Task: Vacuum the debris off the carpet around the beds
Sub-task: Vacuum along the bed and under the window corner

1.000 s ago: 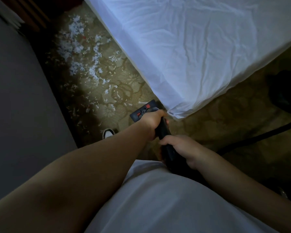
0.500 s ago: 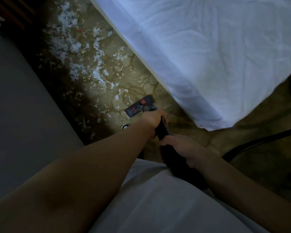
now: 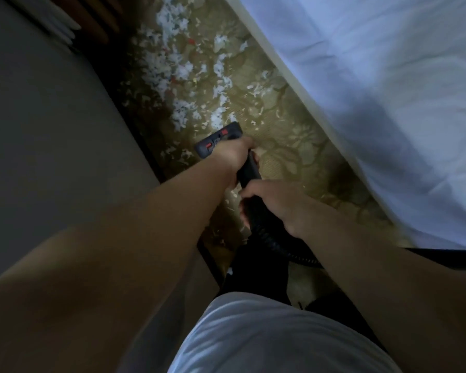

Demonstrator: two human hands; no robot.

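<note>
Both hands grip a black vacuum wand [image 3: 249, 168]: the left hand [image 3: 233, 154] has its fingers clenched around it higher up, the right hand [image 3: 276, 203] grasps it where the ribbed black hose [image 3: 277, 243] begins. The dark floor nozzle with red tabs [image 3: 217, 140] rests on the patterned olive carpet [image 3: 288, 157], touching the near edge of the scattered white shredded debris [image 3: 183, 74], between a white-sheeted bed [image 3: 388, 84] and a grey bed [image 3: 46, 117].

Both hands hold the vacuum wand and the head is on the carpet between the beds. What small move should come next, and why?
Probably push the vacuum head forward. It sits at the near edge of the white debris, which lies thick on the carpet just beyond it. The left hand and right hand already grip the wand.
</note>
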